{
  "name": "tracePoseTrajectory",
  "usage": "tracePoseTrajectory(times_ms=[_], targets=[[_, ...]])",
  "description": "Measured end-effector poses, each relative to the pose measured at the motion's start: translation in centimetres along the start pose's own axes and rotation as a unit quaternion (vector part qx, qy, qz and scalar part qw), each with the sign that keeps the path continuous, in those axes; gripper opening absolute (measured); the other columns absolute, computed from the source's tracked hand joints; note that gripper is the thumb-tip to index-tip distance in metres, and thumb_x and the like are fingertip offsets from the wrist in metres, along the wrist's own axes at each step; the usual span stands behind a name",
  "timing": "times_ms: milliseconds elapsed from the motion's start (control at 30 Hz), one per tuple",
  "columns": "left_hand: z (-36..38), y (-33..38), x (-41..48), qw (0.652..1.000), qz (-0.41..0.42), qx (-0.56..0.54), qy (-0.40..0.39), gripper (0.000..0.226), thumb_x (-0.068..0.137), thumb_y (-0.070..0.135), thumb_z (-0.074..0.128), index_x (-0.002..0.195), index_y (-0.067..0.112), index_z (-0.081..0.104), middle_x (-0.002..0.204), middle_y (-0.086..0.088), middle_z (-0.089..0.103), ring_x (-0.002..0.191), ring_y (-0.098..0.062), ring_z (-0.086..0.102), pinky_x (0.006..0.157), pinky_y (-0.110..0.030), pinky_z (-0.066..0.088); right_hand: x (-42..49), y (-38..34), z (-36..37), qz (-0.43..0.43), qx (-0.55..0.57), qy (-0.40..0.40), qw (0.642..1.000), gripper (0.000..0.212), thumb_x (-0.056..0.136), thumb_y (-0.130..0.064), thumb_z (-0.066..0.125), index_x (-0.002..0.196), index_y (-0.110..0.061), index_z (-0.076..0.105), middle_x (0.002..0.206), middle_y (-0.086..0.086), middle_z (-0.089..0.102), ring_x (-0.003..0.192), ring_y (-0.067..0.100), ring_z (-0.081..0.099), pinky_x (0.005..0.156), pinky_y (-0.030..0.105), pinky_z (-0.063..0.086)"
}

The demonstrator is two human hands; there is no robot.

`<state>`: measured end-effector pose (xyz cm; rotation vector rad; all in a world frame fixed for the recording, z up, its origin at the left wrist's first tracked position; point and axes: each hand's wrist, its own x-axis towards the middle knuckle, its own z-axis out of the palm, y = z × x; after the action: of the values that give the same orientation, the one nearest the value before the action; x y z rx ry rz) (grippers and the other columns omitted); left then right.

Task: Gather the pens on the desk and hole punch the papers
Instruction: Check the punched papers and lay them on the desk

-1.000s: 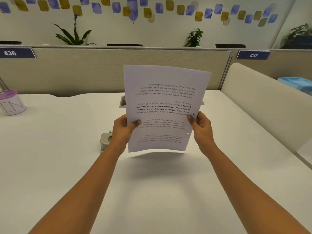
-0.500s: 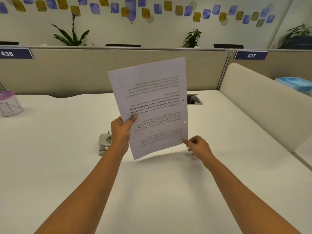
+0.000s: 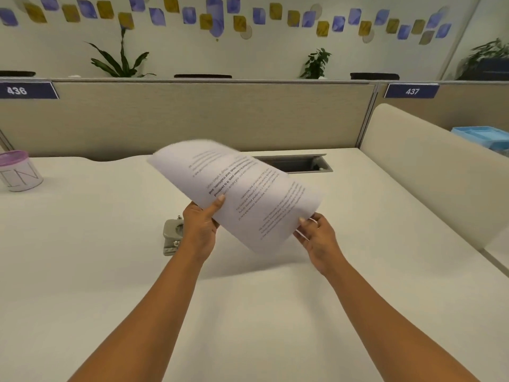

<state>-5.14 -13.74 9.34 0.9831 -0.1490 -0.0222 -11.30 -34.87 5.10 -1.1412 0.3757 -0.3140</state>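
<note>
A printed white paper [image 3: 242, 194] hangs above the middle of the white desk [image 3: 110, 271], turned sideways and bowed, its far end blurred. My left hand [image 3: 201, 227] pinches its near left edge with the thumb on top. My right hand [image 3: 316, 235] holds the lower right corner, fingers under the sheet. A grey hole punch [image 3: 172, 235] stands on the desk just left of my left wrist, partly hidden by it. No pens are in view.
A white cup with a purple lid [image 3: 19, 172] stands at the far left. A grey cable slot [image 3: 297, 162] is set in the desk behind the paper. Beige partitions [image 3: 192, 119] close the back and right. A light blue tray [image 3: 484, 136] lies beyond the right partition.
The paper went from upright to tilted flat and rotated clockwise. My right hand let go of its right edge, dropped, and now holds the lower corner. My left hand kept its grip.
</note>
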Motion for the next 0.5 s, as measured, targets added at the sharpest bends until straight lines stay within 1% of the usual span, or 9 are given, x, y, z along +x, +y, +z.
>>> tracePoseTrajectory(times_ms=[133, 233, 333, 400, 500], targets=[[-1.8, 1.4, 1.0, 0.999, 0.001, 0.012, 0.038, 0.021, 0.085, -0.002, 0.057, 0.095, 0.016, 0.064, 0.081, 0.008, 0.075, 0.079, -0.009, 0.07, 0.066, -0.021, 0.057, 0.4, -1.6, -0.9, -0.081, -0.045, 0.01, 0.996, 0.02, 0.092, 0.001, 0.049, 0.091, -0.019, 0.05, 0.091, 0.003, 0.063, 0.086, 0.016, 0.063, 0.073, 0.025, 0.052], [-3.4, 2.7, 1.9, 0.997, 0.003, 0.011, 0.071, 0.019, 0.085, 0.002, 0.058, 0.091, 0.018, 0.064, 0.074, 0.009, 0.074, 0.07, -0.006, 0.069, 0.063, -0.02, 0.057, 0.8, -3.0, -1.9, -0.122, -0.1, 0.014, 0.987, 0.024, 0.093, 0.001, 0.049, 0.09, -0.023, 0.052, 0.092, 0.001, 0.065, 0.09, 0.015, 0.063, 0.077, 0.026, 0.052], [-5.1, 3.9, 2.6, 0.997, -0.008, 0.059, 0.05, 0.017, 0.085, 0.004, 0.06, 0.09, 0.019, 0.065, 0.072, 0.011, 0.073, 0.067, -0.004, 0.068, 0.06, -0.019, 0.056, 1.1, -4.3, -2.8, -0.157, -0.14, 0.014, 0.977, 0.024, 0.092, -0.001, 0.05, 0.09, -0.025, 0.053, 0.091, 0.001, 0.066, 0.089, 0.013, 0.063, 0.08, 0.027, 0.052], [-6.0, 4.5, 2.9, 0.992, -0.011, 0.123, 0.027, 0.019, 0.082, 0.004, 0.062, 0.091, 0.021, 0.066, 0.072, 0.012, 0.074, 0.066, -0.003, 0.068, 0.059, -0.018, 0.056, 1.2, -5.0, -3.2, -0.182, -0.162, 0.011, 0.97, 0.023, 0.092, -0.001, 0.051, 0.09, -0.024, 0.053, 0.091, 0.003, 0.065, 0.088, 0.016, 0.062, 0.083, 0.029, 0.052], [-6.5, 4.7, 3.1, 0.975, -0.003, 0.221, -0.006, 0.024, 0.078, 0.001, 0.066, 0.091, 0.021, 0.065, 0.073, 0.013, 0.074, 0.069, -0.004, 0.07, 0.057, -0.015, 0.055, 1.3, -5.4, -3.4, -0.205, -0.18, 0.013, 0.962, 0.023, 0.091, 0.0, 0.053, 0.09, -0.023, 0.054, 0.093, 0.005, 0.064, 0.089, 0.019, 0.061, 0.086, 0.03, 0.051]])
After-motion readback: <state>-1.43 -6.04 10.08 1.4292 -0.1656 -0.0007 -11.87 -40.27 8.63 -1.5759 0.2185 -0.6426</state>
